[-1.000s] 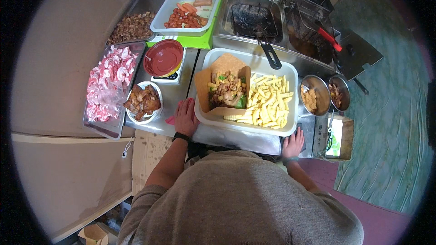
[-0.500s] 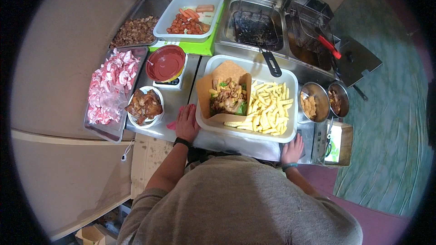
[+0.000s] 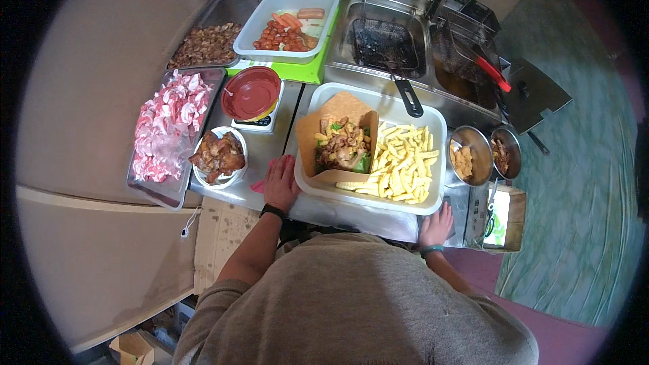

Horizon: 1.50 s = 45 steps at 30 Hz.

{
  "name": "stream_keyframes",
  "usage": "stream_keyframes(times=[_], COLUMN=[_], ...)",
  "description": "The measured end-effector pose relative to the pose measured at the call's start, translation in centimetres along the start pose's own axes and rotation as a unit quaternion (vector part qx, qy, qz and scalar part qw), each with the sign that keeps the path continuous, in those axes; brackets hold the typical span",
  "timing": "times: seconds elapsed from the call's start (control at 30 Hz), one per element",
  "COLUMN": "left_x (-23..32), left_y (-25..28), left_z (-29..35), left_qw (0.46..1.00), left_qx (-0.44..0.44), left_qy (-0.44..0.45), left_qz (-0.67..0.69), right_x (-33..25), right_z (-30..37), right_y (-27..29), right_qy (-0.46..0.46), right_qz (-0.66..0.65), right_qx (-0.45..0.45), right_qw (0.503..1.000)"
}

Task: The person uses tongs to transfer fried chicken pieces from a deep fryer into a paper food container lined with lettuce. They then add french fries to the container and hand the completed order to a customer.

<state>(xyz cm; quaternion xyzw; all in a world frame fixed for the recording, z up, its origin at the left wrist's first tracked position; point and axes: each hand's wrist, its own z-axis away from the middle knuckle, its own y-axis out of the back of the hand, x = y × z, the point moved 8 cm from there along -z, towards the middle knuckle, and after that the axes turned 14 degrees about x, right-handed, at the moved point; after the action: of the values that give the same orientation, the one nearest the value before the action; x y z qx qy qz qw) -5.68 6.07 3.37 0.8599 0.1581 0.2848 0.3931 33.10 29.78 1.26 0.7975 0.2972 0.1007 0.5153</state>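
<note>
My left hand (image 3: 280, 184) lies flat on the steel counter, its fingers stretched out. A pink cloth (image 3: 257, 186) shows beside and partly under it. Farther right, my right hand (image 3: 436, 225) rests at the counter's front edge, fingers spread, holding nothing. Between and beyond them stands a white tub (image 3: 382, 200) with pale yellow fries (image 3: 405, 162). In its left half sits an open brown paper box (image 3: 305, 142) filled with cooked meat pieces (image 3: 343, 143) and some green leaves. Just left of my left hand, a white bowl (image 3: 241, 174) holds browned meat (image 3: 218, 155).
At left are trays of sliced raw meat (image 3: 169, 128) and chopped cooked meat (image 3: 206, 45). A red-brown bowl (image 3: 251, 93) sits on a scale. Behind stand a sausage tub (image 3: 241, 43) and a fryer (image 3: 338, 57) with baskets; steel bowls (image 3: 481, 174) and scissors (image 3: 489, 219) lie right.
The whole view has shifted slightly to the right. Both hands stay where they were on the counter, and nothing is picked up or set down.
</note>
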Motion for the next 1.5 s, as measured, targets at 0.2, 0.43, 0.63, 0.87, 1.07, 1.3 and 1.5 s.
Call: stream_keyframes(times=[0.2, 0.43, 0.63, 0.87, 1.07, 1.3, 1.5], left_x=[-0.19, -0.17, -0.22, -0.18, -0.15, -0.27, -0.02], left_y=[-0.19, -0.17, -0.23, -0.10, -0.02, -0.15, -0.02], left_z=[0.21, 0.26, 0.33, 0.26, 0.33, 0.38, 0.20], left_qw=[1.000, 1.000, 1.000, 1.000, 1.000, 1.000, 0.999], left_qx=[0.008, 0.007, 0.001, 0.005, 0.007, -0.007, -0.019], left_qy=[0.004, 0.004, 0.009, 0.013, 0.016, 0.017, 0.018], left_qz=[0.003, -0.001, -0.008, -0.013, -0.011, -0.016, -0.024], right_x=[-0.09, -0.12, -0.07, -0.19, -0.16, -0.04, -0.06], right_z=[-0.13, -0.14, -0.03, -0.20, -0.18, -0.10, -0.08], right_y=[0.04, 0.16, 0.01, 0.22, 0.17, 0.04, 0.09], right_qy=[-0.004, -0.005, -0.010, -0.011, -0.009, -0.005, -0.010], right_qz=[0.002, 0.000, -0.006, 0.001, 0.003, 0.003, 0.000], right_qx=[-0.011, -0.008, -0.014, 0.001, 0.000, 0.001, -0.006], right_qw=[1.000, 1.000, 1.000, 1.000, 1.000, 1.000, 1.000])
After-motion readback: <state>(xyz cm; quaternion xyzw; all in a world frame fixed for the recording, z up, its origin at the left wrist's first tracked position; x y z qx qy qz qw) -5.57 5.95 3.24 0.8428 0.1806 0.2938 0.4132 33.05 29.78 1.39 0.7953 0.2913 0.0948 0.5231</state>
